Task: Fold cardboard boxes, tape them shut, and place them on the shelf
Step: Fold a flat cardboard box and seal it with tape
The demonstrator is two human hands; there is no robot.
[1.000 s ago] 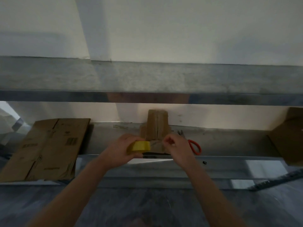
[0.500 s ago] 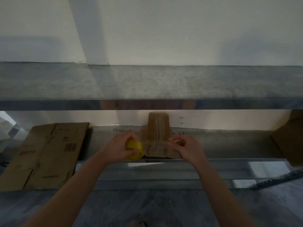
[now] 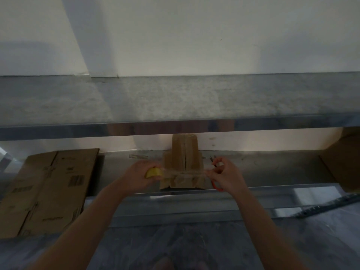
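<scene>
In the head view we see a small cardboard box standing on the lower shelf near its front edge, with two flaps upright toward the wall. The left hand has its fingers curled round a yellow tape roll just left of the box. The right hand, just right of the box, pinches the free end of a tape strip, which runs taut across the box between both hands. Orange-handled scissors lie partly hidden under the right hand. Flattened cardboard lies at the shelf's left end, well apart from the box. Another brown box sits far right.
</scene>
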